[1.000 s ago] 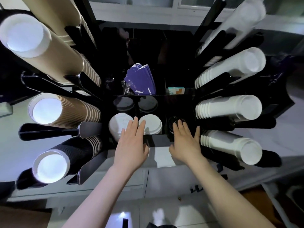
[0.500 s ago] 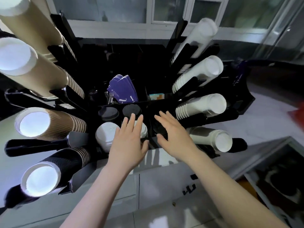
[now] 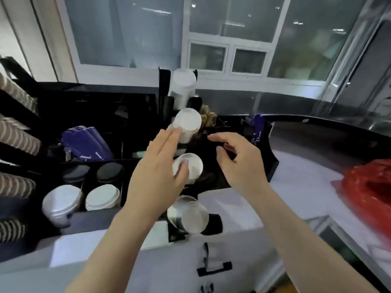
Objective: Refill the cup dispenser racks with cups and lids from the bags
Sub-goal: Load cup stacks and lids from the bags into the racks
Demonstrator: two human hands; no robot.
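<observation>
Over a pale tabletop [image 3: 300, 187] beneath a wall of frosted windows [image 3: 211, 28], your two hands reach into the black dispenser rack [image 3: 249, 172]. Your left hand [image 3: 157, 172] is spread flat, fingers straight, lying across the stacks of white cups [image 3: 187, 121] that jut from the rack's right side; whether it actually touches them is blurred. Your right hand [image 3: 239, 163] hovers just beside it, fingers loosely curled and holding nothing. Ribbed brown cup stacks [image 3: 17, 138] line the far left edge. Black lids [image 3: 110, 172] and white lids [image 3: 102, 197] sit in the front compartments, with a bundle of purple sleeves [image 3: 86, 144] behind them. A red plastic bag [image 3: 368, 191] lies on the tabletop at right, well apart from the rack. White cabinet fronts with a black handle [image 3: 213, 269] run below. White marks on the purple sleeves are too blurred to read.
</observation>
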